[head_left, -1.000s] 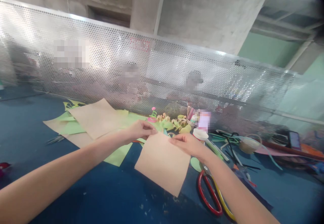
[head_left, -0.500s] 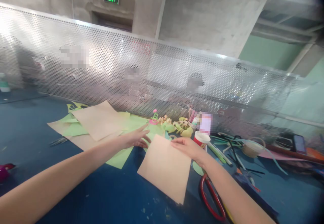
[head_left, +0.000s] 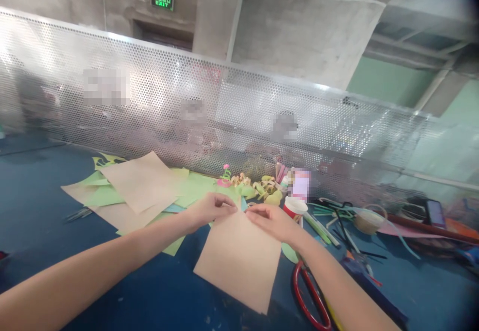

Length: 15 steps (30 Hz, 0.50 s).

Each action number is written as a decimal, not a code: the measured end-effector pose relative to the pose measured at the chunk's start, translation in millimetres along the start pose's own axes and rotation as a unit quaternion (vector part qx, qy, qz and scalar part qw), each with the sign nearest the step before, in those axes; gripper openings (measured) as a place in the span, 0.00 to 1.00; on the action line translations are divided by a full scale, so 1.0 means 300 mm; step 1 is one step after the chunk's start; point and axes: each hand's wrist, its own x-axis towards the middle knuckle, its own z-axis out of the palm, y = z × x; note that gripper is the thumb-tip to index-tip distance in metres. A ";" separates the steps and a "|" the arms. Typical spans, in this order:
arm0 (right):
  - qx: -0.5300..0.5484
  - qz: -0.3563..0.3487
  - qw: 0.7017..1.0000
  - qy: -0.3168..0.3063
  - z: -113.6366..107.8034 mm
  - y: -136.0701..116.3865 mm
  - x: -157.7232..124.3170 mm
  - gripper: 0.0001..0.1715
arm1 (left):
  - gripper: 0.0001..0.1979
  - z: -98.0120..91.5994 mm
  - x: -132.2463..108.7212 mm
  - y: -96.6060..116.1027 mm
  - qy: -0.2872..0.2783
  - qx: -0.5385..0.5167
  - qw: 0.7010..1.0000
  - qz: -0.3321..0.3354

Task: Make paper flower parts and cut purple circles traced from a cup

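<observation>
A sheet of peach-coloured paper is held by its far edge above the blue table. My left hand pinches that edge near the far corner, with thumb and fingers together. Close beside it, my right hand grips the same edge, its fingertips almost meeting those of the left. More peach paper lies in a loose pile to the left, with green sheets under and around it. Red-handled scissors rest by my right forearm, their blades hidden beneath it.
A perforated metal screen stands along the table's far side, with people behind it. Before it are a small pink flower, curled paper pieces and a red-and-white paper cup. Pliers, strips and a phone lie at right.
My left hand has moved right, from beside the paper onto its far edge, and closed there. The right hand has stayed on the sheet, which shifts slightly toward me.
</observation>
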 end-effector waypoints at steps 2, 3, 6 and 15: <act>-0.013 -0.029 0.999 0.013 0.003 -0.016 -0.004 0.16 | 0.15 0.008 -0.006 0.008 -0.004 0.023 1.000 0.016; -0.021 -0.045 0.999 0.018 0.006 -0.025 -0.007 0.15 | 0.15 0.013 -0.009 0.013 -0.006 0.039 0.999 0.025; -0.052 -0.082 0.995 0.038 0.019 -0.050 -0.016 0.11 | 0.13 0.028 -0.020 0.033 0.002 0.093 0.994 0.063; -0.094 -0.082 0.983 0.132 0.033 -0.057 -0.018 0.10 | 0.26 -0.058 -0.002 0.052 0.038 -0.117 0.989 -0.080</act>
